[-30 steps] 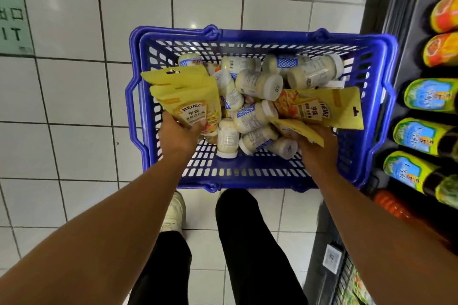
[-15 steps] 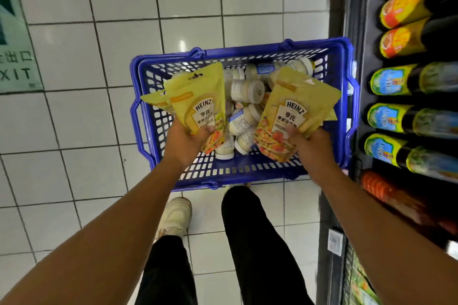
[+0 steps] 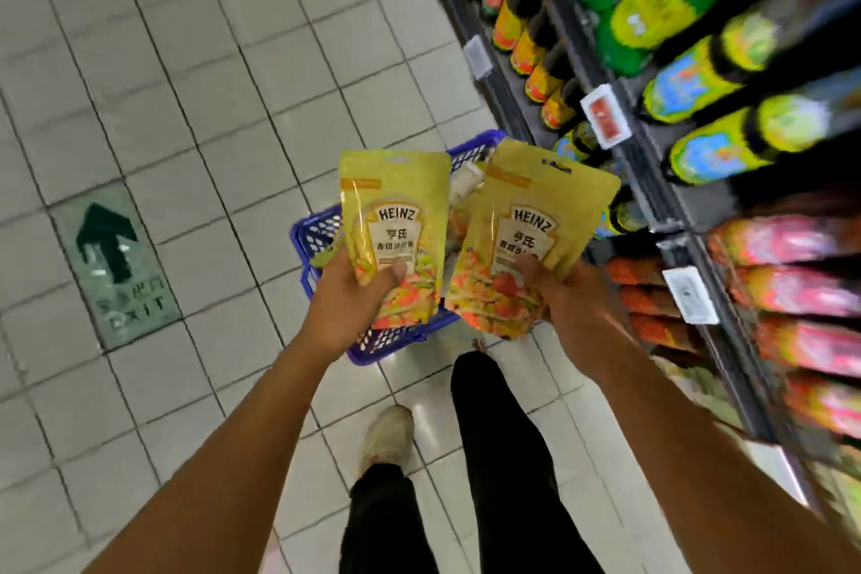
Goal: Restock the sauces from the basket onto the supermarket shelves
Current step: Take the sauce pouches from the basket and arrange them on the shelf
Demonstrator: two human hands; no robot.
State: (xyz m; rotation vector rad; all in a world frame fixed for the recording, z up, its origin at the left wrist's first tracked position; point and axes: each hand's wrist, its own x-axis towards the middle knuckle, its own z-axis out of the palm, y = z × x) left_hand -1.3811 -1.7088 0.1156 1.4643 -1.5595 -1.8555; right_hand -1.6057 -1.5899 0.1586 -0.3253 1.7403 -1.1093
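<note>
Each hand grips a Heinz pouch: left hand (image 3: pixel 347 305), left pouch (image 3: pixel 396 219); right hand (image 3: pixel 566 301), right pouch (image 3: pixel 531 228). Both hide most of the blue basket (image 3: pixel 317 233); the shelf bottles (image 3: pixel 699 75) at right are blurred.

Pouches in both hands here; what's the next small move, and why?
Probably swing the left pouch and right pouch toward the shelves: the left hand and right hand each grip one above the blue basket, and the shelves stand to the right.

We get the basket (image 3: pixel 321 242) mostly hidden behind left pouch (image 3: pixel 396 219) and right pouch (image 3: pixel 536 238); contents barely show. On left hand (image 3: pixel 347 308) and right hand (image 3: pixel 573 312) we see only thumbs, other fingers hidden. Shelf bottles (image 3: pixel 699 75) motion-blurred, price tags (image 3: pixel 605 117) unreadable, right edge crops them.
</note>
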